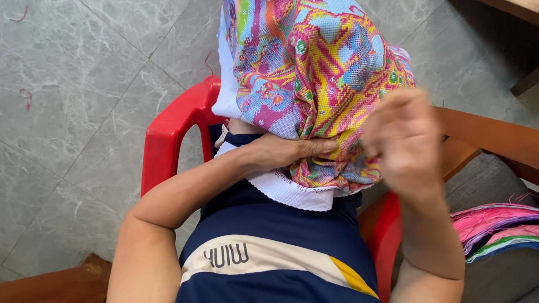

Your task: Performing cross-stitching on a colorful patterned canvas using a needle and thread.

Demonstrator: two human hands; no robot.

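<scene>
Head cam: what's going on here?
A person seated in a red plastic chair is working on a brightly coloured cross-stitch cloth. The left hand grips the bunched cloth from below, against the lap. The right hand is raised beside the cloth and blurred, so whether it holds a needle or thread cannot be told. Bundles of coloured thread lie on a grey cushion to the person's right.

A home: grey marble-tiled floor (pixel 67 95), red plastic chair (pixel 174 133), wooden-armed sofa (pixel 507 144).
</scene>
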